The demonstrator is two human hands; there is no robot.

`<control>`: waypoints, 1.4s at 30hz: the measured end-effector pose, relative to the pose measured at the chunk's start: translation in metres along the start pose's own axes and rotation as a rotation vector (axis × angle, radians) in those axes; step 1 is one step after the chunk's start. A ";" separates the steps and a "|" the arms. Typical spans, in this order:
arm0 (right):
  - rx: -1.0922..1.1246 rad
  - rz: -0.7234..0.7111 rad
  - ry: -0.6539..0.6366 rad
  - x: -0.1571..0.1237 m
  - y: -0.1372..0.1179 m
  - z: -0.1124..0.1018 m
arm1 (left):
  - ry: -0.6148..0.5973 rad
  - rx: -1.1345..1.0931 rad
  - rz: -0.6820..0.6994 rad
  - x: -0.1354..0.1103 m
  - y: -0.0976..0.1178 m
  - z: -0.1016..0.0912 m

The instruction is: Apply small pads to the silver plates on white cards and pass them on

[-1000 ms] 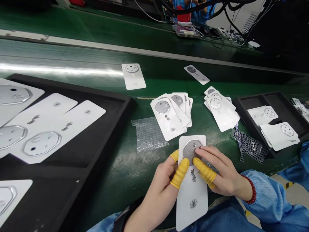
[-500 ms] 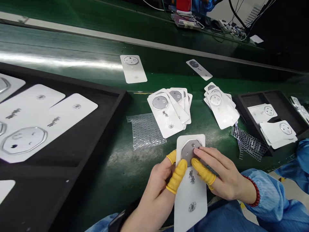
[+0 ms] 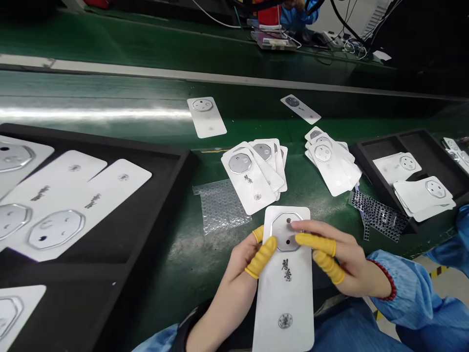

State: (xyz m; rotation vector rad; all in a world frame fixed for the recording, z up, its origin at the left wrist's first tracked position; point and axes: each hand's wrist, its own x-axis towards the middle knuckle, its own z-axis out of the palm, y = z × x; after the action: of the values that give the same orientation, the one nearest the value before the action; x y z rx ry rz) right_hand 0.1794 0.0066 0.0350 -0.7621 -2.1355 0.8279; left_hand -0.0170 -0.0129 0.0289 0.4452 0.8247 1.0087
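My left hand [image 3: 249,266], in yellow finger cots, grips the left edge of a white rounded panel [image 3: 286,298], its thumb lying on the front. The panel is tilted up toward me and carries a grey octagonal plate [image 3: 280,230], dark lettering and a round emblem. Over the right side of the octagon, my right hand [image 3: 340,256] has its fingers stretched and apart. Its bare index fingertip is close to a small upper hole; whether it touches, I cannot tell. A second dark spot shows below it. Just beyond lie a stack of similar panels [image 3: 249,181] and a bubble-wrap bag [image 3: 222,208].
On the left, a black tray [image 3: 146,225] holds several panels. Another pile [image 3: 331,168] and a black dotted strip [image 3: 379,215] lie near a smaller black tray [image 3: 361,146]. Two single panels, one light [image 3: 210,122] and one smaller-looking [image 3: 304,110], rest farther back. A blue sleeve shows at far right.
My right hand's yellow-covered digits have lifted and spread off the octagon, uncovering its lower dark spot. My left hand still holds the panel. The whole view has shifted slightly.
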 end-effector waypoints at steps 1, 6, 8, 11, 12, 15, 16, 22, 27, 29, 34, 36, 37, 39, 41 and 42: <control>0.031 0.048 0.069 -0.001 0.001 0.000 | 0.010 -0.009 -0.023 0.002 0.001 0.000; -0.227 0.107 0.198 -0.023 0.022 0.006 | 0.126 0.094 -0.116 0.005 0.007 -0.006; -0.382 0.134 0.099 -0.036 0.036 0.012 | 0.194 0.151 -0.088 0.003 0.012 -0.008; -0.469 0.148 0.029 -0.048 0.051 0.017 | 0.282 0.250 -0.012 0.001 0.020 -0.010; -0.454 0.137 0.029 -0.049 0.054 0.015 | 0.313 0.297 0.019 0.002 0.022 -0.011; -0.299 0.112 0.039 -0.044 0.050 0.001 | 0.380 0.483 0.154 0.008 0.021 -0.018; -0.230 0.124 0.033 -0.039 0.047 -0.007 | 0.382 0.545 0.205 0.011 0.019 -0.020; -0.113 0.116 -0.048 -0.019 0.031 -0.035 | 0.080 0.720 0.183 0.019 -0.003 -0.016; -0.227 0.035 -0.021 -0.015 0.032 -0.021 | 0.072 0.778 0.205 0.017 -0.017 -0.004; -0.241 -0.011 0.021 -0.013 0.028 -0.013 | 0.061 0.824 0.224 0.017 -0.019 -0.003; -0.237 -0.118 -0.093 -0.007 0.026 0.005 | -0.005 0.744 0.133 0.020 -0.020 -0.008; -0.231 -0.119 -0.131 -0.007 0.029 0.006 | -0.056 0.634 0.047 0.021 -0.019 -0.008; -0.220 -0.120 -0.138 -0.007 0.031 0.006 | -0.089 0.580 0.004 0.021 -0.019 -0.008; -0.209 -0.120 -0.137 -0.008 0.033 0.003 | -0.142 0.500 -0.059 0.020 -0.017 -0.007; -0.225 -0.136 -0.124 -0.008 0.033 0.001 | -0.168 0.503 -0.066 0.019 -0.017 -0.006; -0.243 -0.148 -0.124 -0.008 0.033 0.000 | -0.165 0.544 -0.050 0.018 -0.018 -0.006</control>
State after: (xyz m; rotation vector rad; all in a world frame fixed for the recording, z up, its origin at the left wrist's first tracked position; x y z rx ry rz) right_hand 0.1928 0.0210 0.0075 -0.6784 -2.4009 0.5566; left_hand -0.0065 -0.0061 0.0057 0.9534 0.9528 0.6807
